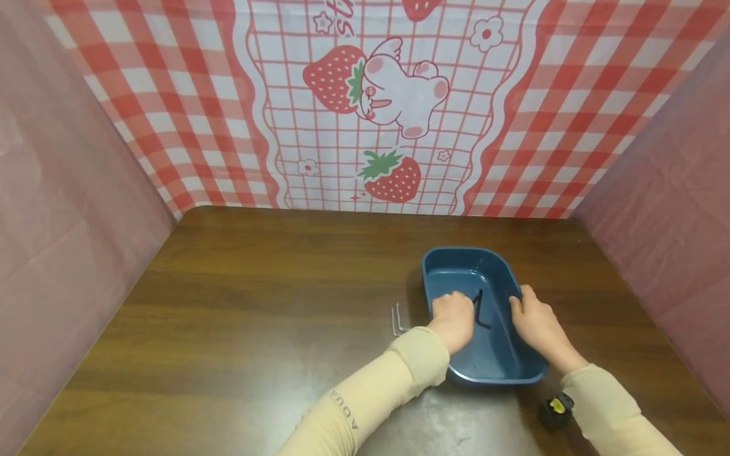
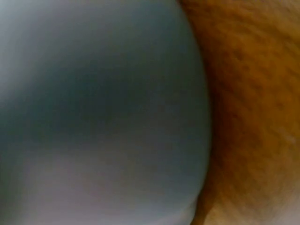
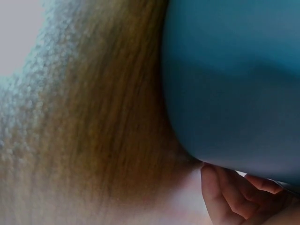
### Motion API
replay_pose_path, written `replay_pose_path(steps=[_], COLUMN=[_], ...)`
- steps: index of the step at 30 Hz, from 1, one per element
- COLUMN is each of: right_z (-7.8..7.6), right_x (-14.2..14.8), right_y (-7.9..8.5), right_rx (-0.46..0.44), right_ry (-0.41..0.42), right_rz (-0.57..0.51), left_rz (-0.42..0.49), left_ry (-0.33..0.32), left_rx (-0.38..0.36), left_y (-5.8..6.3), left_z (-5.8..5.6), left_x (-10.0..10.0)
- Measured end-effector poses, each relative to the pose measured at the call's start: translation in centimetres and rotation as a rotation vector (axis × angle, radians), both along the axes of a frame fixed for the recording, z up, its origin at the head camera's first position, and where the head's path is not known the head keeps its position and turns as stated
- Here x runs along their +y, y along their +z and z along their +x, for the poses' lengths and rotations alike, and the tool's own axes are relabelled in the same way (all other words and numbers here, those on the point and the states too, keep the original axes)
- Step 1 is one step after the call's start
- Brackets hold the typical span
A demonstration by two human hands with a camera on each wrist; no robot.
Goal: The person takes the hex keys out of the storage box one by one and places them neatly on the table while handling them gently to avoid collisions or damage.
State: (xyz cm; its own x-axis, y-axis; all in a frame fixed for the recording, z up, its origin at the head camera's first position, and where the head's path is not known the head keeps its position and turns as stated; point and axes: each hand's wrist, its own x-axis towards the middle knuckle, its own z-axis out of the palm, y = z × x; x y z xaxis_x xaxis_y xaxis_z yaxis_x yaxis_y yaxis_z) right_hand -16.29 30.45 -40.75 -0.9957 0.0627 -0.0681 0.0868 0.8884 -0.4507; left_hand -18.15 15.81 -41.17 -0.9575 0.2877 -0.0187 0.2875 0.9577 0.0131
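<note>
A deep blue plastic tray (image 1: 493,361) with rounded corners sits on the table. My right hand (image 1: 538,323) grips its right wall, thumb over the rim; in the right wrist view the fingers (image 3: 213,190) bend against the tray's outer side. My left hand (image 1: 453,316) reaches over the left wall into the tray, knuckles up and fingers curled. Its fingertips are hidden, so I cannot tell whether they pinch anything. Right beside it a black L-shaped hex key (image 1: 481,313) lies on the tray floor, with another short dark piece at its upper end. Blurred blue-grey plastic (image 2: 103,112) fills most of the left wrist view.
Silver L-shaped hex keys (image 1: 397,320) lie on the brown wood-grain table (image 1: 274,285), left of the tray and near the left forearm. A black device with a yellow patch (image 1: 557,408) hangs at the right wrist. A checked strawberry cloth (image 1: 365,126) stands behind; pink curtains flank both sides.
</note>
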Motion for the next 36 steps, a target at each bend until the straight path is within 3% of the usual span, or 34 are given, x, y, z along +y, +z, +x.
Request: replay_pose_path(steps=[9,20,28,31,33,36], right_z=[0.1,0.0,0.0,0.1,0.1,0.1], right_x=[0.0,0.1,0.0,0.0,-0.1,-0.4], right_y=[0.2,0.1,0.2,0.2,0.3,0.2], right_rx=[-0.026,-0.006,0.002,0.001,-0.003,-0.001], right_ry=[-0.007,-0.005,-0.010,-0.014,-0.017,-0.016], right_rz=[-0.007,0.004,0.007,0.010,0.007,0.005], left_rz=[0.011,-0.011,0.098,0.156,0.216,0.343], left_ry=[-0.026,-0.049,-0.165,-0.196,-0.200,-0.184], left_rx=[-0.012,0.061,0.240,0.277,0.243,0.124], left_y=[0.2,0.5,0.6,0.9,1.4,2.0], left_z=[0.2,0.3,0.2,0.2,0.2,0.2], left_x=[-0.2,-0.2,-0.7,-0.9,-1.1,-1.7])
